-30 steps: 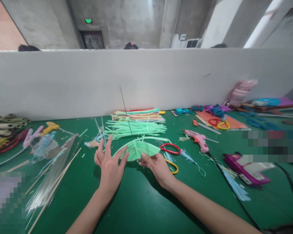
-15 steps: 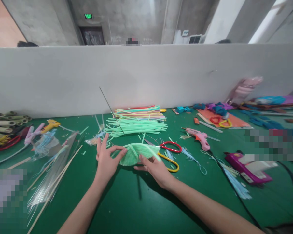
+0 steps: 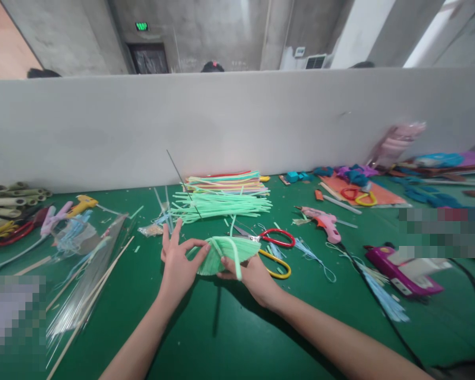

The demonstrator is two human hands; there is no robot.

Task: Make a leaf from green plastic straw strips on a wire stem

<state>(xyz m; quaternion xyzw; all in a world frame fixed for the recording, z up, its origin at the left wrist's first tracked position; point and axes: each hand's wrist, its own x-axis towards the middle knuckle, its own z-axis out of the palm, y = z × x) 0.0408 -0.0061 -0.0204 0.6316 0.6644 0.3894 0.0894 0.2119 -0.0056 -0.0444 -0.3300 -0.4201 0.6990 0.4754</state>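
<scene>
Between my hands, above the green table, is a mint-green leaf-shaped piece [image 3: 211, 259] made of pipe cleaners set side by side. My left hand [image 3: 180, 264] pinches its left end between thumb and index finger, the other fingers raised. At its right underside, my right hand [image 3: 253, 277] grips it with the thumb on the near face; some fingers are hidden behind it. One loose pipe cleaner [image 3: 236, 258] bends down over the face, past my right thumb. A thin dark wire [image 3: 178, 170] rises obliquely behind the piece; where its lower end joins is unclear.
Beyond lie mint pipe cleaners [image 3: 225, 204] and a multicoloured bundle [image 3: 225, 182]. Scissors [image 3: 277, 238] with red and yellow handles lie just right of the piece. Farther right is a pink glue gun [image 3: 324, 221]; clear sticks [image 3: 91, 279] lie left. A white partition [image 3: 221, 121] stands behind.
The loose pipe cleaner has swung from lying along the top right edge to hanging down across the face. Both hands and the piece have shifted slightly, and the piece has tilted.
</scene>
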